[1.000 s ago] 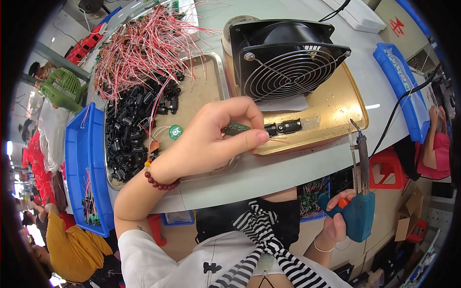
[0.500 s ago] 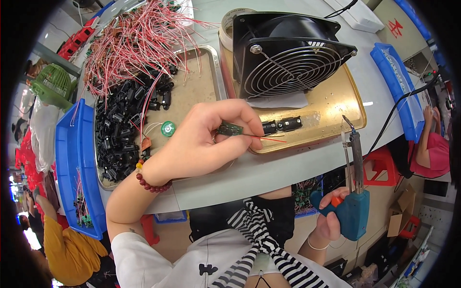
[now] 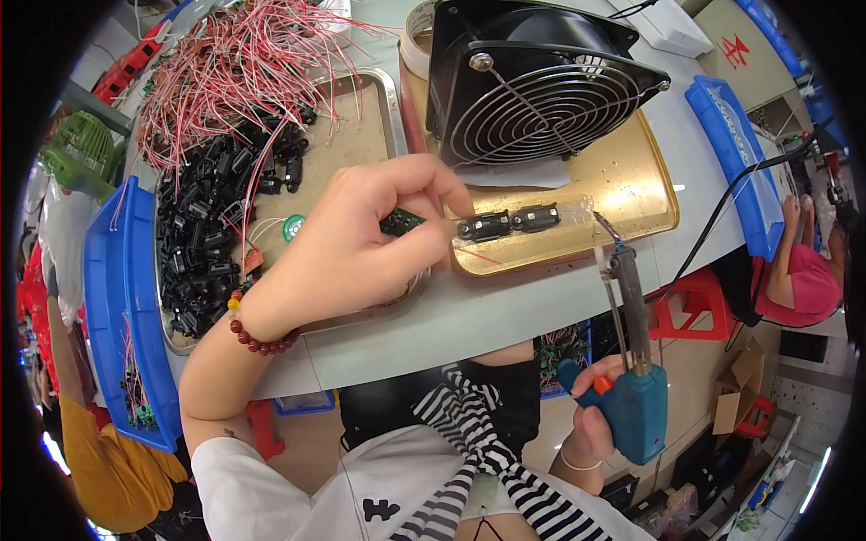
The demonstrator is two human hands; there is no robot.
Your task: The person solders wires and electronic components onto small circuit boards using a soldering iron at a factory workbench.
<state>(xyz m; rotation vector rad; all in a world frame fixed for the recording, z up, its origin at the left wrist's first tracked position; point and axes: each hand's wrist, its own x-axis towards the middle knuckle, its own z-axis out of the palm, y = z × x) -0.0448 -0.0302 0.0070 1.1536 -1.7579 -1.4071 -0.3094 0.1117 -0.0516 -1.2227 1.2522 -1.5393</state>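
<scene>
My left hand (image 3: 361,239) is closed in a pinch on a small green circuit board (image 3: 400,222) with a thin red wire; the fingers hide part of the board. Its fingertips are beside two black plastic housings (image 3: 487,225), which lie end to end on a gold tray (image 3: 622,191). My right hand (image 3: 593,406) grips a blue soldering gun (image 3: 642,410) with an orange trigger. The gun points upward, its metal tip over the tray, right of the housings and apart from them.
Behind the housings stands a black fan (image 3: 541,90) with a wire guard. On the left, a metal tray (image 3: 394,117) bears heaped black housings (image 3: 207,225), red and white wires (image 3: 244,72) and a green disc (image 3: 292,227). Blue bins (image 3: 131,316) flank the table. Other people sit nearby.
The soldering gun's tip has come left, closer to the housings. My left hand has drawn back slightly left with the circuit board, uncovering more of the left housing. The whole view has shifted a little.
</scene>
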